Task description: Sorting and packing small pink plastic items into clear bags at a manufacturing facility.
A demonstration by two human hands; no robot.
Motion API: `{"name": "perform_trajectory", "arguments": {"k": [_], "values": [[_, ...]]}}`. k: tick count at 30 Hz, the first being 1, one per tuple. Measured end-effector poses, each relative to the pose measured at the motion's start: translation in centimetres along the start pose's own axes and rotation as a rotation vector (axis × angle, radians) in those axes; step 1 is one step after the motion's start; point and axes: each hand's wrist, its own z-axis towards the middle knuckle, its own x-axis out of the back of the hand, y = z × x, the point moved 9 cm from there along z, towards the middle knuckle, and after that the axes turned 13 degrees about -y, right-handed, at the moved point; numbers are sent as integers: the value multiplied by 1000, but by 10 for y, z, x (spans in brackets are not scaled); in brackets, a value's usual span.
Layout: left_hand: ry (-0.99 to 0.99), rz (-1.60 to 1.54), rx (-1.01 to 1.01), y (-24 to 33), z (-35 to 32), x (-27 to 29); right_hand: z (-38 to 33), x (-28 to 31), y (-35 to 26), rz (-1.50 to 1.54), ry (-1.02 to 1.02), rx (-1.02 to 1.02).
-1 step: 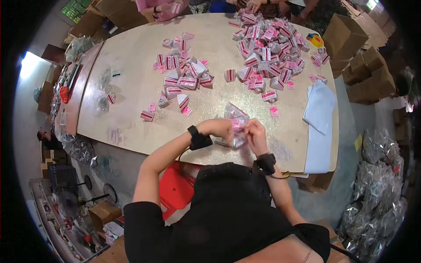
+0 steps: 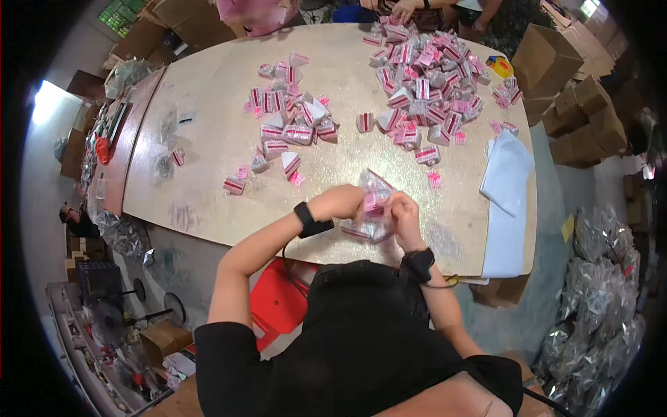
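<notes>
At the table's near edge my left hand (image 2: 339, 202) has its fingers curled at a crinkly clear plastic bag (image 2: 376, 182) with a pink card (image 2: 375, 201) inside or against it. On the bag's other side, my right hand (image 2: 404, 208) pinches its edge. Some red-and-white shows through the plastic below; exactly what it covers is hard to see. Beyond my hands lie several wrapped cake-slice-shaped pieces (image 2: 297, 134), white with red bands, some with pink cards. A single one (image 2: 427, 154) rests ahead of my right hand, near a loose pink card (image 2: 435, 181).
A large heap of wrapped pieces (image 2: 424, 83) fills the far right of the table (image 2: 208, 139). White sheets (image 2: 506, 187) lie along the right edge, and a yellow tape dispenser (image 2: 500, 66) sits behind. Across the table are other people. A red stool (image 2: 276, 299) stands by me.
The pink card between my hands has shifted and the bag's lower part shows more. Across the table, the pink-clothed person's hand has gone from view.
</notes>
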Motion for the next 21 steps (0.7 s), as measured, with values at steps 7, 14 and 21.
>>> {"name": "perform_trajectory", "arguments": {"k": [7,14,21], "values": [[891,417,-412,94,-113,65,-34,-94,-148,-870,-133,589],[1340,-74,-530,104,-145,76,-2,-109,-120,318,-376,303],[1044,-651,-304,48,-93,65,-1,-101,-88,-447,-348,180]]}}
